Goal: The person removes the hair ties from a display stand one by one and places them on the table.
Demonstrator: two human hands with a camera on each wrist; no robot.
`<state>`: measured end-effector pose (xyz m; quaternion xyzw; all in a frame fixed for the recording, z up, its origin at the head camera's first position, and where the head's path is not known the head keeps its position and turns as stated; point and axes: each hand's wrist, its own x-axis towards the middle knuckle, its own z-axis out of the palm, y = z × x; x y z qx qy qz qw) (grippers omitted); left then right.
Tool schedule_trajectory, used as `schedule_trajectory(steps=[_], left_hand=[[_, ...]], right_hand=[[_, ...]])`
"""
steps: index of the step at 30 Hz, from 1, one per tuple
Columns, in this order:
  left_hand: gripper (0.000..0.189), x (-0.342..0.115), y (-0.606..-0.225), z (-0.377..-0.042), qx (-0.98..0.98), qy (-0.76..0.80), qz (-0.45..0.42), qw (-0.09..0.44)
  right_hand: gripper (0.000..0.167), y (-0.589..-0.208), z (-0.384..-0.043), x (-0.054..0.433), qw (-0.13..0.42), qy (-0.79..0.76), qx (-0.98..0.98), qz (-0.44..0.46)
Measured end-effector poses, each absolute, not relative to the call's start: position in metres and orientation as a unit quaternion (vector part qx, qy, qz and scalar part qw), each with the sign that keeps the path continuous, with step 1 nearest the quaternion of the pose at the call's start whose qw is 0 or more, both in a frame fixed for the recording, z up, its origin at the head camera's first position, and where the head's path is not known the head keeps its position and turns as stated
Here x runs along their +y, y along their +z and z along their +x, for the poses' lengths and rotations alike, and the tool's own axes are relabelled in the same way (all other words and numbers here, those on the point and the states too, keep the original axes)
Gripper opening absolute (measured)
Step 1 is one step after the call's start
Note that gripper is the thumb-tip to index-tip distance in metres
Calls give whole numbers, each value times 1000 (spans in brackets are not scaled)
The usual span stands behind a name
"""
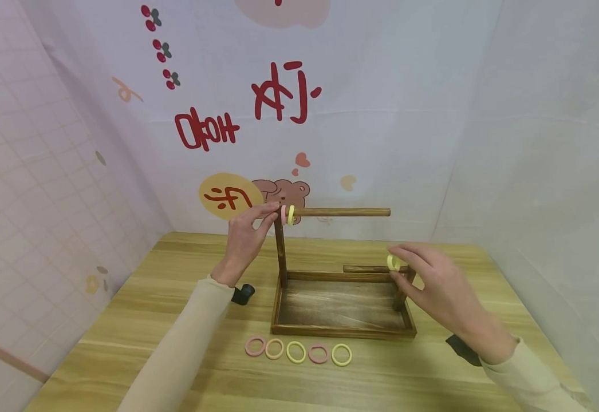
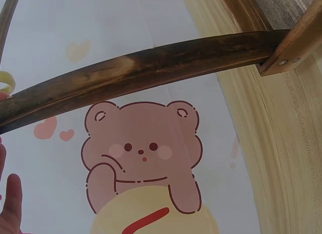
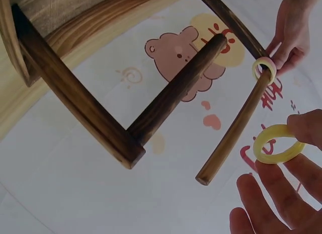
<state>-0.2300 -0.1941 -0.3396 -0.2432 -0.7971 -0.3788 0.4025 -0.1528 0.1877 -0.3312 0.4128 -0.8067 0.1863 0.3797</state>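
My right hand [image 1: 441,283] pinches a yellow hair tie [image 1: 393,262] between thumb and fingers, beside the lower bar [image 1: 366,269] of a wooden stand [image 1: 343,331]. The right wrist view shows this yellow hair tie [image 3: 279,157] as an open loop, apart from the bars. At the upper left corner of the stand, my left hand [image 1: 245,237] grips the top of the tall post [image 1: 280,252] with thumb and fingers. Just right of those fingertips, a pink hair tie [image 1: 283,215] and another yellow one [image 1: 291,215] hang around the upper bar [image 1: 346,212].
Several pink, peach and yellow hair ties [image 1: 296,352] lie in a row on the wood-grain table [image 1: 217,372] before the stand. Small dark objects sit by the left wrist [image 1: 244,294] and under the right wrist [image 1: 463,350]. A printed white cloth [image 1: 382,126] hangs behind.
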Motion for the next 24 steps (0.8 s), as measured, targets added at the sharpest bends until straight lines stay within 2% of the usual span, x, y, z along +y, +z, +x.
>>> schedule_trajectory(steps=[8, 24], left_hand=[[20, -195, -341, -230, -796, -377, -247, 404], [21, -194, -341, -230, -792, -377, -247, 411]], right_hand=[[53, -346, -143, 184, 361, 179, -811, 424], [47, -392, -122, 170, 279, 195, -823, 455]])
